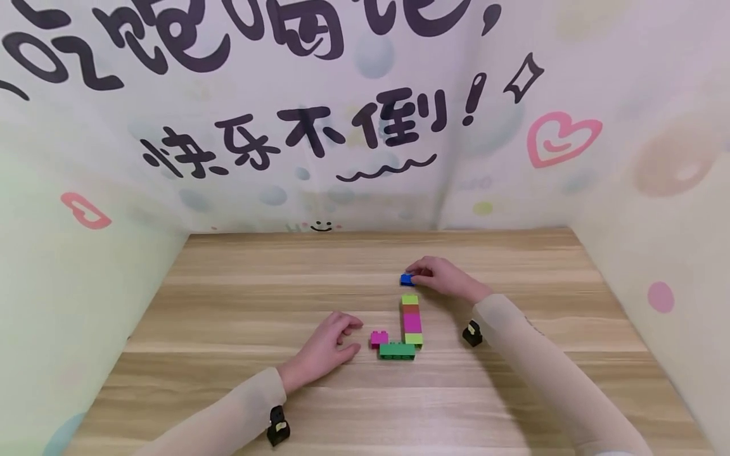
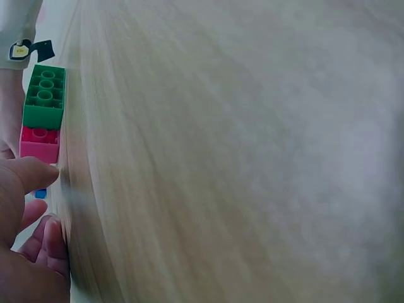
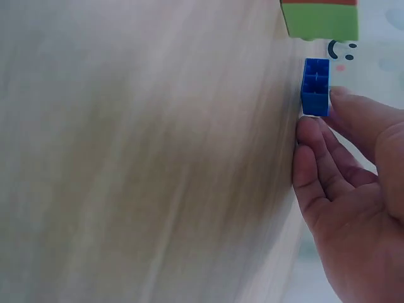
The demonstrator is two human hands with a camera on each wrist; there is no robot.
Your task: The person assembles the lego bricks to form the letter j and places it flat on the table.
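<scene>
My right hand (image 1: 441, 278) is at a small blue toy brick (image 1: 407, 279) toward the back of the table, thumb and fingers pinching its end. In the right wrist view the thumb meets one side of the blue brick (image 3: 315, 87), its hollow underside showing. Nearer me is a row of bricks in lime, orange-brown and magenta (image 1: 412, 323). A green brick (image 1: 397, 351) lies on its side at the row's near end, beside a pink brick (image 1: 379, 339). Left of these, my left hand (image 1: 325, 342) has its fingers loosely bent, holding nothing; its thumb comes near the pink brick (image 2: 40, 148).
The wooden table (image 1: 239, 278) carries the bricks. A printed cloth wall (image 1: 319, 190) closes off the back, with pale walls at both sides. Black devices hang at the left wrist (image 1: 278, 425) and the right wrist (image 1: 472, 333).
</scene>
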